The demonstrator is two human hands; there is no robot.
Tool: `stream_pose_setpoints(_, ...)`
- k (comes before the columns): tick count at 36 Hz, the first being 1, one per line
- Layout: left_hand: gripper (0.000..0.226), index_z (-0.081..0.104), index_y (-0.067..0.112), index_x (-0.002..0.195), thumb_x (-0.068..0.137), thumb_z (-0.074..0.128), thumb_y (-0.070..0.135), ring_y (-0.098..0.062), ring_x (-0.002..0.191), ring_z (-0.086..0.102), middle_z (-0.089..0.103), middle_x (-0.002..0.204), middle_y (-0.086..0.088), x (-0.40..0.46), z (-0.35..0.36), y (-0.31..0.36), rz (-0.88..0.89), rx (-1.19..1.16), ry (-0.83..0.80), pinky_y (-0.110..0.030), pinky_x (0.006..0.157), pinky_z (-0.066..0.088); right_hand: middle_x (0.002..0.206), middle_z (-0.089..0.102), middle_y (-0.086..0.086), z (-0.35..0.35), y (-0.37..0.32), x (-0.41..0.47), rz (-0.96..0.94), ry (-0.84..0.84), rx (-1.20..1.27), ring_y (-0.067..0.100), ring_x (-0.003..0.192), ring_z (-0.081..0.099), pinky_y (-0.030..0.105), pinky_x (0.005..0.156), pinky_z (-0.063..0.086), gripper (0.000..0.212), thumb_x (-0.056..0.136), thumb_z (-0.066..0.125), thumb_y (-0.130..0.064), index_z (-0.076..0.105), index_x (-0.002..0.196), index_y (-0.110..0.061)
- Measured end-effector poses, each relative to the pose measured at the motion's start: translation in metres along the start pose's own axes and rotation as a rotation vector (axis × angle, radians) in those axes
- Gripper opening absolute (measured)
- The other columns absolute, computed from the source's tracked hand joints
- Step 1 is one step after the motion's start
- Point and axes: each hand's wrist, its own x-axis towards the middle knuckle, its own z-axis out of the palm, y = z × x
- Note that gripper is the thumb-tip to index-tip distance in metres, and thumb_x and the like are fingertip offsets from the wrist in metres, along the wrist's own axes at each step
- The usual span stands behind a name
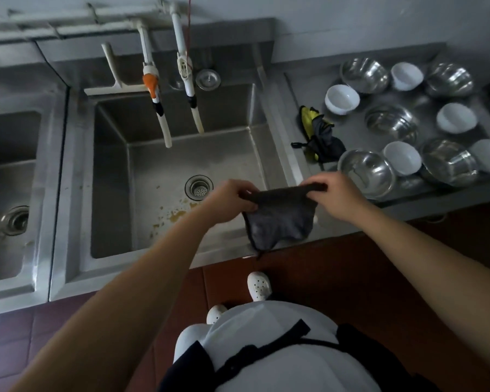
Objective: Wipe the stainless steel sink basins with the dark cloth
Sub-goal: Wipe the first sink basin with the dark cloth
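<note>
I hold the dark cloth [280, 219] spread out by its top edge over the front right corner of the middle sink basin [113, 171]. My left hand [231, 199] pinches the cloth's left corner and my right hand [337, 193] pinches its right corner. The cloth hangs down above the basin's front rim. Yellow-brown stains [176, 215] lie on the basin floor near the drain [198, 187]. A second basin [9, 176] sits at the far left.
Two white taps [156, 103] hang over the middle basin, with a white squeegee [112, 77] and a strainer lid [208, 79] behind. Steel bowls [367, 172] and white bowls [402, 158] fill the right drainboard beside a yellow-black rag [318, 134]. Brown tiled floor lies below.
</note>
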Motion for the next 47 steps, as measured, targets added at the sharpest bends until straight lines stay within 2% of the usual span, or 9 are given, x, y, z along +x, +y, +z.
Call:
stream_pose_setpoints(5,0.025,0.063,0.038,0.096,0.085,0.07,0.016,-0.002,0.083,0.062,0.065,0.09,0.016,-0.029,0.002,0.0,0.182,0.084,0.316,-0.019,0.067,0.049,0.091,0.063,-0.011,0.011,-0.01,-0.033,-0.152,0.194,-0.027,0.002,0.085,0.057,0.016,0.077,0.043,0.023,0.086,0.065,-0.002,0.071,0.104,-0.016)
stream_pose_setpoints(8,0.022,0.066,0.023,0.105,0.086,0.066,0.012,-0.02,0.089,0.064,0.068,0.1,0.002,-0.046,0.029,-0.024,0.265,0.235,0.443,-0.037,0.081,0.054,0.1,0.064,-0.004,0.044,0.001,-0.056,-0.171,0.224,-0.081,0.007,0.095,0.059,0.015,0.083,0.043,0.025,0.085,0.064,0.002,0.068,0.104,-0.014)
stream_pose_setpoints(12,0.03,0.065,0.02,0.115,0.088,0.058,0.007,-0.026,0.101,0.063,0.067,0.114,-0.003,-0.067,0.073,-0.075,0.188,0.393,0.201,-0.045,0.099,0.044,0.113,0.071,0.003,0.099,0.031,-0.085,-0.02,0.102,-0.168,0.024,0.107,0.064,0.039,0.101,0.043,0.029,0.083,0.067,0.001,0.07,0.105,-0.016)
stream_pose_setpoints(17,0.038,0.063,0.024,0.123,0.089,0.048,0.016,-0.022,0.114,0.057,0.063,0.126,0.001,-0.086,0.094,-0.113,0.191,0.497,0.055,-0.043,0.114,0.028,0.117,0.067,-0.005,0.143,0.047,-0.111,0.098,-0.055,-0.204,0.018,0.112,0.06,0.043,0.113,0.027,0.025,0.088,0.062,-0.008,0.064,0.108,-0.023)
stream_pose_setpoints(20,0.045,0.068,0.018,0.113,0.079,0.04,0.03,-0.026,0.1,0.059,0.067,0.11,-0.002,-0.094,0.092,-0.111,0.245,0.389,0.139,-0.046,0.108,0.035,0.106,0.07,-0.001,0.143,0.044,-0.115,0.06,0.007,-0.145,0.021,0.101,0.062,0.043,0.104,0.039,0.025,0.086,0.061,-0.003,0.064,0.106,-0.018)
stream_pose_setpoints(27,0.026,0.066,0.024,0.109,0.085,0.06,0.015,-0.015,0.086,0.061,0.063,0.096,0.007,-0.083,0.086,-0.116,0.139,0.057,0.188,-0.034,0.077,0.051,0.091,0.065,-0.003,0.128,0.045,-0.102,-0.07,0.035,-0.041,0.01,0.079,0.058,0.031,0.072,0.044,0.02,0.091,0.06,-0.01,0.057,0.105,-0.023)
stream_pose_setpoints(34,0.026,0.06,0.034,0.117,0.095,0.057,0.02,-0.016,0.091,0.066,0.065,0.106,0.003,-0.052,0.079,-0.104,-0.035,-0.125,0.236,-0.033,0.073,0.061,0.114,0.061,-0.002,0.122,0.047,-0.061,-0.004,0.032,-0.063,0.016,0.101,0.058,0.029,0.083,0.043,0.022,0.098,0.053,-0.022,0.057,0.119,-0.026)
stream_pose_setpoints(40,0.025,0.059,0.036,0.114,0.096,0.055,0.019,-0.011,0.084,0.059,0.064,0.102,0.006,-0.025,0.071,-0.099,-0.148,-0.072,0.315,-0.016,0.057,0.041,0.118,0.057,0.004,0.124,0.044,-0.015,0.059,0.005,-0.203,0.023,0.105,0.057,0.03,0.082,0.039,0.024,0.099,0.051,-0.025,0.059,0.122,-0.023)
stream_pose_setpoints(47,0.034,0.057,0.027,0.133,0.099,0.051,0.029,-0.025,0.123,0.046,0.055,0.136,-0.002,-0.011,0.077,-0.102,-0.227,0.225,0.398,-0.035,0.095,0.043,0.147,0.042,0.007,0.142,0.042,0.005,0.147,-0.025,-0.427,0.03,0.137,0.034,0.05,0.111,0.026,0.038,0.099,0.051,-0.03,0.052,0.137,-0.028)
